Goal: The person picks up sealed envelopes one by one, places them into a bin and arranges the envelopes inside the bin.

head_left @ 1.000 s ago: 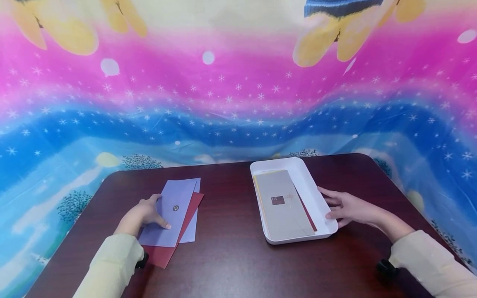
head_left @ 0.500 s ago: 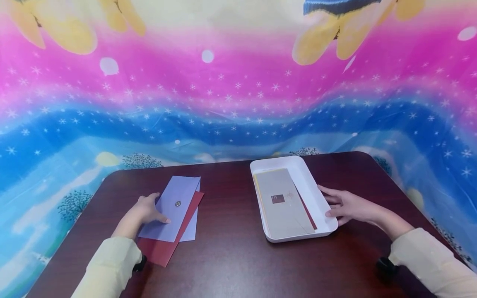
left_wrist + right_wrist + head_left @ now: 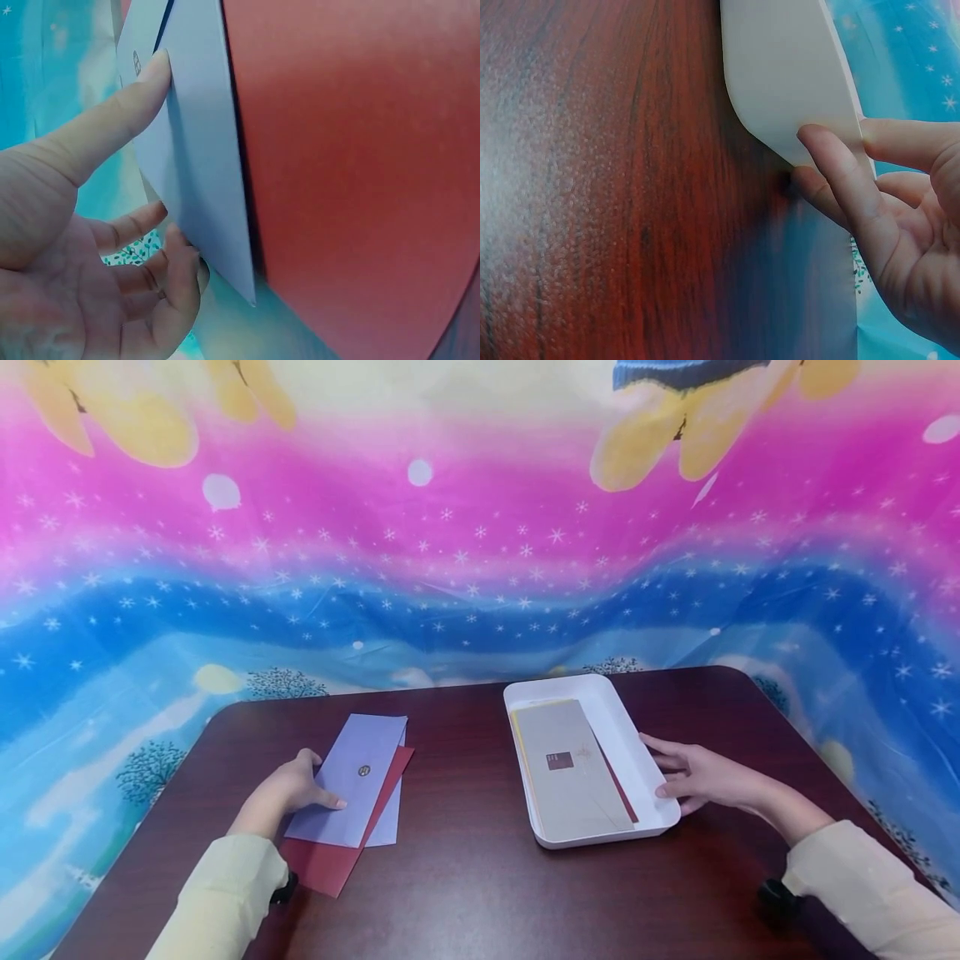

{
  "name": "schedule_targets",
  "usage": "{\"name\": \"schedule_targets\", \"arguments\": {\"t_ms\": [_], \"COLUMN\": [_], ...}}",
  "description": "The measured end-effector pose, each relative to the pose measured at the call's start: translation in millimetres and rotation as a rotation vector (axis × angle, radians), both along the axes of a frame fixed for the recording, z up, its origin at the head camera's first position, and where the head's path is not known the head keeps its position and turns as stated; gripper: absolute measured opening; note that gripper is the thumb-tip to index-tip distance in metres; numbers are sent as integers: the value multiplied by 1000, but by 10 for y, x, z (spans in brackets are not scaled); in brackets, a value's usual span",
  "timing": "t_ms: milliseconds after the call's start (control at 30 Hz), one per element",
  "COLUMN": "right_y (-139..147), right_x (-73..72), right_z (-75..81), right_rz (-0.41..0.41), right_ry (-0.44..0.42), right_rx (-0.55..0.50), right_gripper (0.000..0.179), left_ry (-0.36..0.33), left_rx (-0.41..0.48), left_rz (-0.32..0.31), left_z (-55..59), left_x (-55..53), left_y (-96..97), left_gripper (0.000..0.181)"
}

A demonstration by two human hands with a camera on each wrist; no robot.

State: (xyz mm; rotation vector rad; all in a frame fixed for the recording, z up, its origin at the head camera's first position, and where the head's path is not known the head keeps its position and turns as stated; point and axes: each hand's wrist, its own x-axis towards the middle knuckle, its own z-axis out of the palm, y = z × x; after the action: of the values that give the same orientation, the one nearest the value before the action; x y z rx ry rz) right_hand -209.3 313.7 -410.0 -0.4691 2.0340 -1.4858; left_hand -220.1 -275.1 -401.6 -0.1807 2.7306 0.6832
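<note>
My left hand (image 3: 296,783) holds a lavender envelope (image 3: 348,810) with a small round emblem, thumb on its face and the other fingers at its left edge. Beneath it lie a red envelope (image 3: 321,865) and a second lavender envelope (image 3: 387,823), fanned out at angles. In the left wrist view, a gap shows between the top lavender envelope (image 3: 206,150) and the red one (image 3: 360,165). On the right, my right hand (image 3: 701,779) grips the near right corner of a white tray (image 3: 624,747), thumb against its wall (image 3: 791,71).
In the tray lies a grey envelope (image 3: 566,797) with a dark square label; yellow and dark red edges peek out from under it. All stands on a dark reddish wooden table (image 3: 465,860). A patterned cloth backdrop (image 3: 465,527) hangs behind the table's far edge.
The top lavender envelope has shifted slightly away and to the right over the red one, the left hand keeping its thumb on it. Right hand and tray have stayed put.
</note>
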Motion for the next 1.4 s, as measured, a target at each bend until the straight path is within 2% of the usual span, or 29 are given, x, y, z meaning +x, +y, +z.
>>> {"name": "schedule_targets", "arguments": {"t_ms": [233,400,533,667,833,1100,1400], "right_y": [3,2,-8,-18,-21,-31,-9], "right_x": [1,3,11,18,20,19,4], "right_z": [-7,-28,-32,-23,-13,3,10], "right_rz": [7,-3,-7,-7,-9,-6,2], "right_ry": [-14,-10,-4,-7,-8,-2,-3], "right_rx": [-15,-7,2,2,6,10,6], "right_gripper": [93,93,93,94,94,94,94], "left_ry": [8,24,69,117,146,165,143], "left_rx": [-3,16,89,206,307,400,537], "left_rz": [-25,-20,-6,27,75,142,226], "left_z": [-29,-46,-55,-73,-99,-104,-14], "left_x": [-12,-20,-14,-4,1,54,131], "left_y": [-23,-50,-74,-95,-113,-172,-199], "left_gripper": [95,92,80,63,53,48,52]}}
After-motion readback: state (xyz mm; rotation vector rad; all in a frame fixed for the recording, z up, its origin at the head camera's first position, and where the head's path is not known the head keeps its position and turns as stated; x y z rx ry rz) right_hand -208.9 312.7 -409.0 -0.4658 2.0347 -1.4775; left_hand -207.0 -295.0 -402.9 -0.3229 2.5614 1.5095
